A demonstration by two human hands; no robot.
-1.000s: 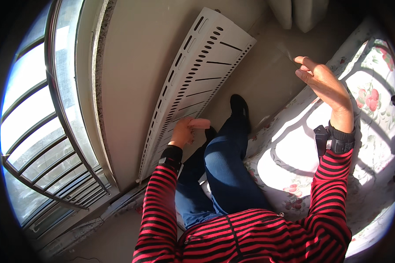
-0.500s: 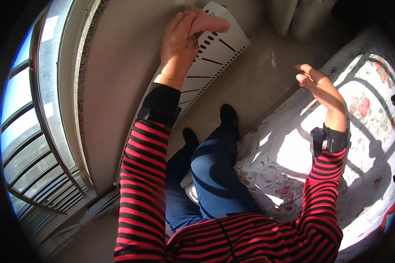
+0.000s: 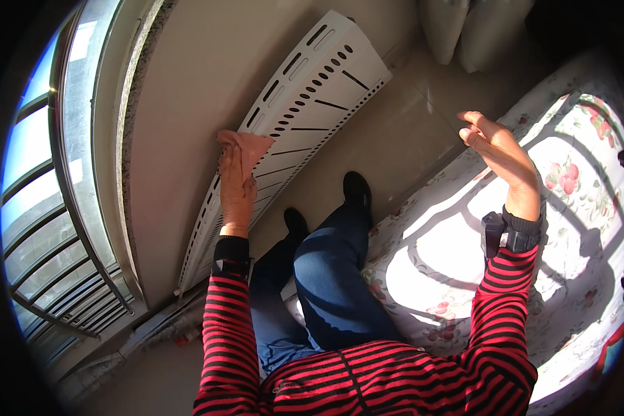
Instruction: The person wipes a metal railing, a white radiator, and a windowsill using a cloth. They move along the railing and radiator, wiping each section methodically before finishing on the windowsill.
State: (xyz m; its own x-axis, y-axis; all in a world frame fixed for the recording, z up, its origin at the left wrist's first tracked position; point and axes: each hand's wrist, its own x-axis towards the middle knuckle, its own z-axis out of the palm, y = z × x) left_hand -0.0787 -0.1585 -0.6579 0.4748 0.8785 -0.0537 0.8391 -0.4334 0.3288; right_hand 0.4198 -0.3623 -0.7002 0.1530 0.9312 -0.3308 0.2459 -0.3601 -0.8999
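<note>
My left hand (image 3: 237,188) presses a pink cloth (image 3: 252,148) against the top of a long white radiator cover (image 3: 340,66) with slots and round holes. The cloth spreads out past my fingertips, and part of it is hidden under the hand. Over the side of the bed, my right hand (image 3: 500,154) hangs in the air with nothing in it. Its fingers are loosely bent and apart. Dark bands with a small device sit at both my wrists.
A bed with a white flowered cover (image 3: 437,260) stands on the right, in sun and shadow. On the left is a window with metal bars (image 3: 55,208). Pale curtain-like shapes (image 3: 471,35) hang at the far end. My legs (image 3: 336,270) stand between radiator cover and bed.
My left hand has drawn the cloth back toward me along the radiator cover, from its far end to about the middle. My right hand has shifted slightly left and down.
</note>
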